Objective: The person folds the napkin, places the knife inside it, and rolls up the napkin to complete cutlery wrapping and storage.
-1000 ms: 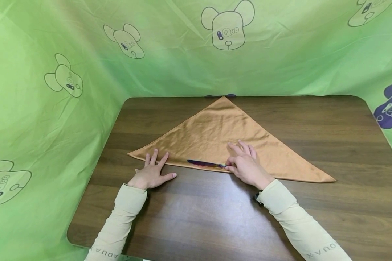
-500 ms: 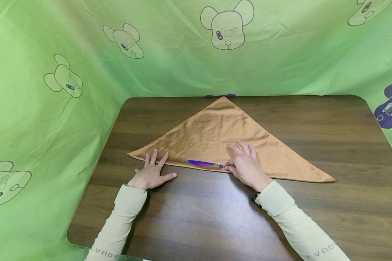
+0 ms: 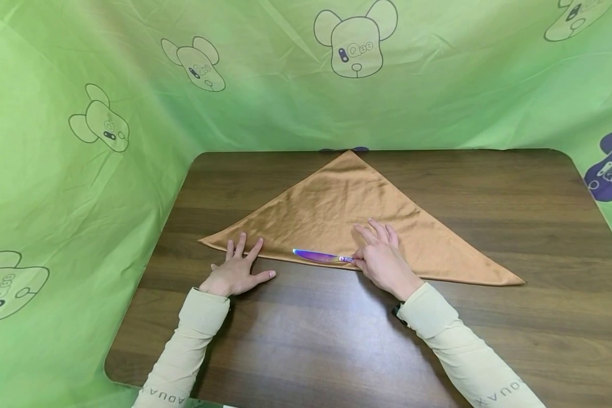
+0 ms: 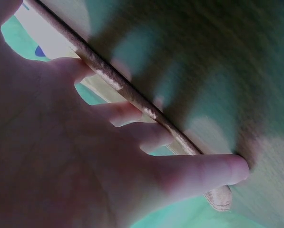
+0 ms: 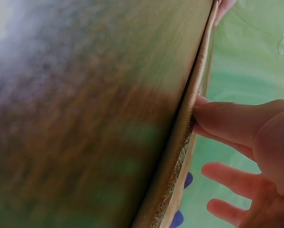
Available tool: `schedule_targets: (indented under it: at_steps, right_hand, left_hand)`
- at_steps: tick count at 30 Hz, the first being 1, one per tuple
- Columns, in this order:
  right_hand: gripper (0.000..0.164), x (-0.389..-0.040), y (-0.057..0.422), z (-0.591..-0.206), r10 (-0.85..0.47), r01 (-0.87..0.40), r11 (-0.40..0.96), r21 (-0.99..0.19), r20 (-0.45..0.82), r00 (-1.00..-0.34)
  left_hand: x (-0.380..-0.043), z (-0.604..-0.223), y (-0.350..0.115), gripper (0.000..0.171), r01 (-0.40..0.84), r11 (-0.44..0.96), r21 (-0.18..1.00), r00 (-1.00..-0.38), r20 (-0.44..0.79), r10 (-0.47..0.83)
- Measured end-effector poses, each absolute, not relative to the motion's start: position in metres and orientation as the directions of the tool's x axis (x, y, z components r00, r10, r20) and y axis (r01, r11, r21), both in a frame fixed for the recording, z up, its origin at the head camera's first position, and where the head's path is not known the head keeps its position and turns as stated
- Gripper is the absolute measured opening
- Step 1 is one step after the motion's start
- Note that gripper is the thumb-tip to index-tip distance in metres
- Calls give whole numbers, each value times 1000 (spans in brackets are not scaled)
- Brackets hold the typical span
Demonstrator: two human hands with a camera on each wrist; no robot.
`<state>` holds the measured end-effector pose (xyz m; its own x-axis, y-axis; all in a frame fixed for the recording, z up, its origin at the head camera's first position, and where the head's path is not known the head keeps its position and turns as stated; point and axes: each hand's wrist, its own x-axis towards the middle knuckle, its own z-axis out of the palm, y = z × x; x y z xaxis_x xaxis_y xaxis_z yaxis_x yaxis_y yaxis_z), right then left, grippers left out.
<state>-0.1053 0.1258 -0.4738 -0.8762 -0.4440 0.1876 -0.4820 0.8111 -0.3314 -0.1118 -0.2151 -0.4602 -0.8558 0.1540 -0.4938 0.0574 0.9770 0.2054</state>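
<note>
A bronze satin cloth napkin [image 3: 331, 209], folded into a triangle, lies with its long folded edge toward me and its point at the far table edge. Along that near edge rests a table knife [image 3: 318, 256] with a shiny purple-blue blade pointing left. My right hand [image 3: 385, 262] pinches its handle between thumb and index finger, the other fingers spread over the cloth; most of the handle is hidden under the hand. My left hand [image 3: 234, 272] lies spread at the napkin's left end, fingers on the cloth and thumb [image 4: 203, 173] on the wood in front of the fold.
The dark wooden table [image 3: 306, 334] has rounded corners. A green curtain [image 3: 265, 85] printed with bear heads hangs behind it and along its left side. A dark band [image 3: 400, 313] shows at the right sleeve cuff.
The knife's blade has gone from dark and thin-looking to bright purple-blue, showing more of its flat side. My right hand has shifted very slightly left; the left hand stays still.
</note>
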Motion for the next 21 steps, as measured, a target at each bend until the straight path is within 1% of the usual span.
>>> schedule_targets:
  at_steps: [11, 21]
  right_hand:
    - [5, -104, 124, -472, -440, -479, 829, -290, 191, -877]
    - [5, -105, 124, -472, -427, -468, 830, -304, 196, -883]
  left_hand:
    - [-112, -461, -215, 91, 66, 977, 204, -858, -488, 160]
    - [-112, -462, -216, 91, 67, 977, 204, -860, -484, 161]
